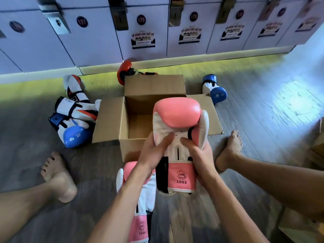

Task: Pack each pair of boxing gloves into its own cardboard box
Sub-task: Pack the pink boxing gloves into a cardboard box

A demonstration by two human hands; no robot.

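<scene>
A pink and white boxing glove (177, 116) marked 10OZ is held palm side up over the near edge of an open cardboard box (112, 120). My left hand (154, 151) grips its palm from the left and my right hand (199, 155) grips it from the right. The box's inside looks bare. The matching pink glove (140, 200) lies on the floor under my left forearm, just in front of the box.
White, orange and blue gloves (73, 118) lie in a heap left of the box. A red glove (124, 71) sits behind it and a blue glove (214, 89) to the back right. Lockers (98, 32) line the far wall. My bare feet flank the box. More cardboard (315, 148) is at the right edge.
</scene>
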